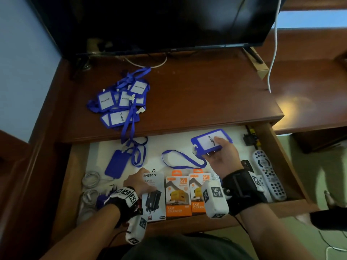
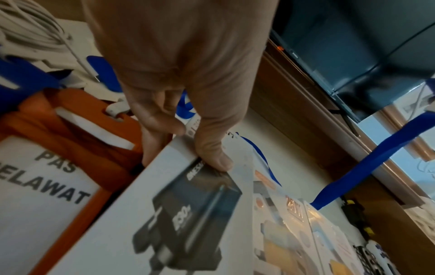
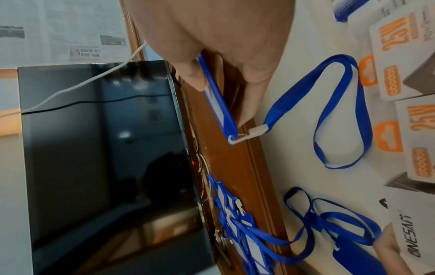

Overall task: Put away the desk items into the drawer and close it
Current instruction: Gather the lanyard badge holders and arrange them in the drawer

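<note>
The wooden drawer (image 1: 277,158) stands pulled out under the desk. My right hand (image 1: 218,152) pinches a blue badge holder (image 1: 209,140) marked PELAWAT above the drawer's back right, thumb on its face; its lanyard (image 1: 180,160) trails onto the drawer floor. The right wrist view shows the holder (image 3: 219,96) edge-on between thumb and fingers. My left hand (image 1: 140,182) grips the top of a white ONESAM charger box (image 1: 154,196) at the drawer's front; in the left wrist view my thumb (image 2: 212,154) lies on the box (image 2: 132,214). A pile of blue badges (image 1: 122,100) lies on the desk.
In the drawer lie two orange fast-charger boxes (image 1: 178,196), another blue badge holder (image 1: 114,164), coiled white cables (image 1: 91,180), a grey remote (image 1: 267,175) and an orange badge (image 2: 47,176). One lanyard (image 1: 129,124) hangs over the desk edge. A television (image 1: 150,21) stands behind.
</note>
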Demonstrator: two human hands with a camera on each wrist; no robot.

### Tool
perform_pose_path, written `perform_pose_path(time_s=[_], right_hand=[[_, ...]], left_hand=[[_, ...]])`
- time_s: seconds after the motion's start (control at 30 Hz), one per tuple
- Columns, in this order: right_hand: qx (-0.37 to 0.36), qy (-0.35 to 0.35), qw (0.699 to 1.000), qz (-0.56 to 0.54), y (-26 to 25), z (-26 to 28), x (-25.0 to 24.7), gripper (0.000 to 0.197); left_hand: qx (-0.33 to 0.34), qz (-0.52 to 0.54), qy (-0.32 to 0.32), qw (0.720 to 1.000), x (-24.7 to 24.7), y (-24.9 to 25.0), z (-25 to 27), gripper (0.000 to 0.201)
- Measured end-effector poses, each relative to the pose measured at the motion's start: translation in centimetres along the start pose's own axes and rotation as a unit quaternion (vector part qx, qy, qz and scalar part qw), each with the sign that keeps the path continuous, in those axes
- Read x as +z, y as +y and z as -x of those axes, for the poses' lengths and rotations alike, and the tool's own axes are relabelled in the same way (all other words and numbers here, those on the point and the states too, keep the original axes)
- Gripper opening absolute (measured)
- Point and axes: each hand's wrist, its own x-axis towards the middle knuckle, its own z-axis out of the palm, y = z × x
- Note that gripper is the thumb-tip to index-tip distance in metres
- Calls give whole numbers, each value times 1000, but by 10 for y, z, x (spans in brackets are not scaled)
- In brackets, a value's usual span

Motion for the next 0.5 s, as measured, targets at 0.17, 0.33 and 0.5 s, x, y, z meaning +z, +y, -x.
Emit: perform_pose_path(time_s=[0.17, 0.33, 0.5], right_hand=[[-14, 19, 991, 133, 10, -17, 4, 2], [-93, 68, 904, 412, 29, -40, -1, 17], [-192, 48, 833, 516, 23, -43, -7, 27]], left_hand=[[-3, -14, -37, 999, -3, 3, 0, 64], [102, -182, 3, 978, -6, 20, 5, 90], [184, -270, -44, 944, 11, 50, 9, 82]])
